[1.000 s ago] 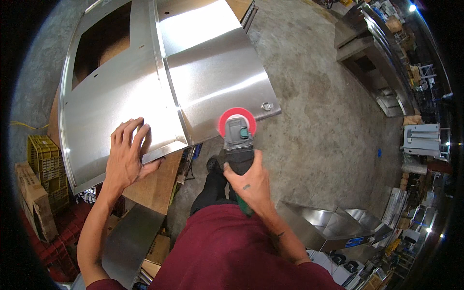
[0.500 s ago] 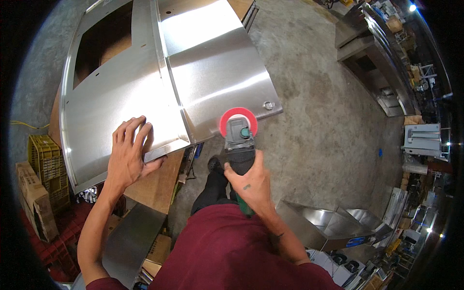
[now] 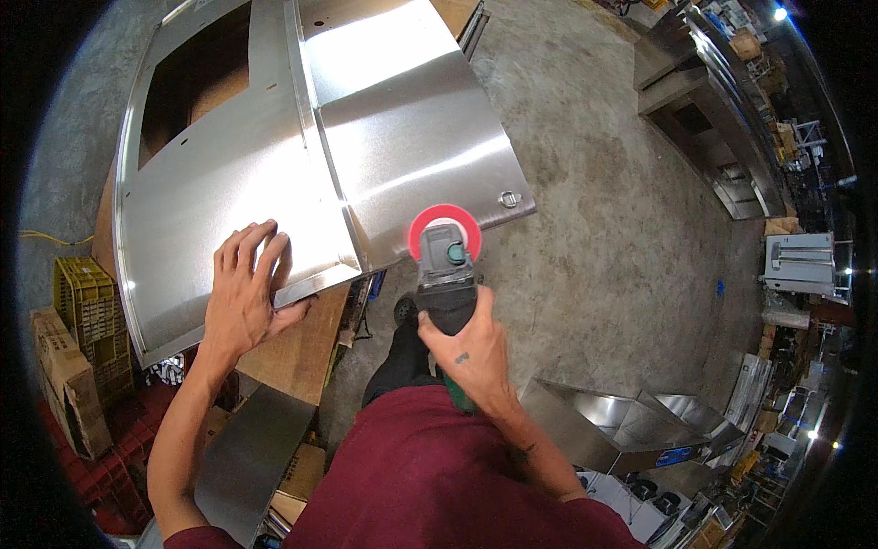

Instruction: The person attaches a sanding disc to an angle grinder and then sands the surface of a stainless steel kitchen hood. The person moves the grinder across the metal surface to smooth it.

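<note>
My right hand (image 3: 471, 352) is wrapped round the body of an angle grinder (image 3: 446, 293), a dark tool with a green rear end. Its red-rimmed disc (image 3: 466, 220) lies over the near edge of a shiny stainless steel panel (image 3: 412, 146); whether it touches the metal I cannot tell. To the left, my left hand (image 3: 245, 288) grips the raised near edge of a second steel panel (image 3: 197, 220), fingers on top and thumb outside the lip. That panel has a large rectangular cutout. A small ring-like fitting (image 3: 508, 199) sits near the right panel's corner.
A wooden board (image 3: 302, 352) lies under the panels. Yellow crates (image 3: 91, 302) and a cardboard box (image 3: 69, 380) stand at the left. Steel sink-like units (image 3: 622, 425) rest on the concrete floor (image 3: 604, 256) at the lower right, with another steel frame (image 3: 713, 146) at the upper right.
The grinder and my right hand have shifted slightly left along the right panel's near edge. My left hand keeps its place on the left panel.
</note>
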`<state>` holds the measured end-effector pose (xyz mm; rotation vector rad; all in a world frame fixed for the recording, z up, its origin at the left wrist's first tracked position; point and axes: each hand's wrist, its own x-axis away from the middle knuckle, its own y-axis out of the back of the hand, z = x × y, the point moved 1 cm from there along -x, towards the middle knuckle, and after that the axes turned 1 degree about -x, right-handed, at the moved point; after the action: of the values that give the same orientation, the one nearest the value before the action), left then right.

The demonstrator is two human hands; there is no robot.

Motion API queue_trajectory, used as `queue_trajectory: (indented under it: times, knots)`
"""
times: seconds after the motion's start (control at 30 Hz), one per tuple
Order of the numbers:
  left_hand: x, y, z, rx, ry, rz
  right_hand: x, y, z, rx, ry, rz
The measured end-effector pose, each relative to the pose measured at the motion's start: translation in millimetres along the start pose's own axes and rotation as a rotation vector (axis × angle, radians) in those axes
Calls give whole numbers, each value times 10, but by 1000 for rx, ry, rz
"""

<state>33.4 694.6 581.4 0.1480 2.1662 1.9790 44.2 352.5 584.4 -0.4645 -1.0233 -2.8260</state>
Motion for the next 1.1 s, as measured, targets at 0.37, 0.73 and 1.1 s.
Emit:
queue_trajectory:
  times: [0.37, 0.73, 1.1]
  knots:
    - [-9, 8, 12, 21, 2, -2, 19, -83, 25, -23, 72, 4]
    - [-1, -25, 21, 16, 6, 2, 178, -185, 224, 23, 67, 97]
    - [-5, -21, 15, 14, 10, 12, 131, -139, 122, 11, 38, 58]
